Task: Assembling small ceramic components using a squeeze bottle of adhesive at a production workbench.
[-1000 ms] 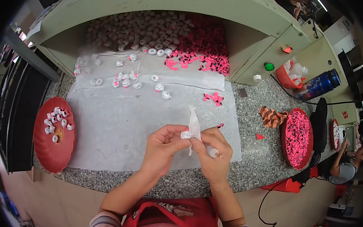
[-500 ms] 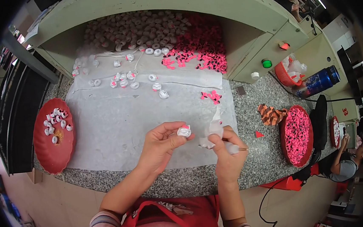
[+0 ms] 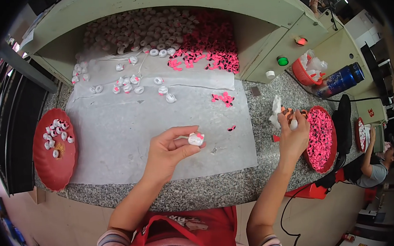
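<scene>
My left hand (image 3: 169, 154) pinches a small round white piece (image 3: 196, 139) with a pink patch on top, above the pale sheet (image 3: 115, 138). Off to the right, my right hand (image 3: 294, 138) is closed on a crumpled white cloth (image 3: 275, 110). A rounded white thing (image 3: 293, 124) shows between its fingers; its kind is unclear. This hand is over a striped orange-brown cloth (image 3: 288, 112), beside a red dish (image 3: 332, 151) heaped with pink-and-black pieces (image 3: 318, 139). One loose pink-and-black piece (image 3: 231, 128) lies on the sheet between my hands.
At left, a red scalloped dish (image 3: 55, 173) holds several white pieces. Piles of white pieces (image 3: 125, 31) and pink pieces (image 3: 213, 38) fill the shelf opening. A blue bottle (image 3: 341, 80) and red basket (image 3: 304, 75) stand back right. Another person (image 3: 374, 169) sits at far right.
My right hand has moved right with the white cloth, from beside my left hand to the striped cloth. A pink-and-black piece now shows on the sheet. My left hand keeps its white piece.
</scene>
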The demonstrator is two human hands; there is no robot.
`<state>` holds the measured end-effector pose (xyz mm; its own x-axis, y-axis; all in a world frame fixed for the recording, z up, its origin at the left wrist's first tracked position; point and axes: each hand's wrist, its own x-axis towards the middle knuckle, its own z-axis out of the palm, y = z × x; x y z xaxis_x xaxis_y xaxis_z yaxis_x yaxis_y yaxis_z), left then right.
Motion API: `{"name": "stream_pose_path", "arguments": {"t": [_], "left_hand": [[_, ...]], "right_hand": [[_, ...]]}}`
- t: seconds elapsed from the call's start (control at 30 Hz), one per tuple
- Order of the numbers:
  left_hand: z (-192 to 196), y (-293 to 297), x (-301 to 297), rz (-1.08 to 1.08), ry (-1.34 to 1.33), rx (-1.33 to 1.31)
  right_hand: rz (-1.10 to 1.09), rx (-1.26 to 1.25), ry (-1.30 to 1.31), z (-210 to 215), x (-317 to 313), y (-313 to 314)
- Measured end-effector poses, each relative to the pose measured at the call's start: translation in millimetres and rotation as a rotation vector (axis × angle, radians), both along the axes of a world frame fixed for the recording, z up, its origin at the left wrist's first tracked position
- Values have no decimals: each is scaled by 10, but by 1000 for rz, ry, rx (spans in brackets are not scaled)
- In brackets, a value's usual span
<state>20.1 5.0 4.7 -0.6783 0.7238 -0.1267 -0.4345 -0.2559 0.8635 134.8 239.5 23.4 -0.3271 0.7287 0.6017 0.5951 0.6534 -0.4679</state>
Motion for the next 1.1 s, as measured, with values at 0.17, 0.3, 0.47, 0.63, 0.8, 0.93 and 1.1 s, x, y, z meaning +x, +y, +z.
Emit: {"name": "stream_pose_path", "arguments": {"t": [0.17, 0.3, 0.47, 0.63, 0.8, 0.93, 1.1], "left_hand": [[2, 33, 36, 76, 120, -65], [-12, -9, 8, 89, 130, -102], [-7, 17, 13, 83, 108, -114], [-32, 3, -27, 139, 72, -129], [-50, 30, -11, 146, 71, -123], [-63, 34, -35, 182, 69, -101], [-20, 3, -28, 196, 61, -112]], "right_hand": [[228, -180, -173, -50, -249, -136], [281, -333, -284, -299, -606, -30], [355, -367, -405, -451, -846, 4], [511, -255, -347, -461, -841, -44], [552, -179, -451, -389, -926, -104], [539, -62, -677, -334, -1004, -109], [629, -609, -309, -221, -735, -204]]}}
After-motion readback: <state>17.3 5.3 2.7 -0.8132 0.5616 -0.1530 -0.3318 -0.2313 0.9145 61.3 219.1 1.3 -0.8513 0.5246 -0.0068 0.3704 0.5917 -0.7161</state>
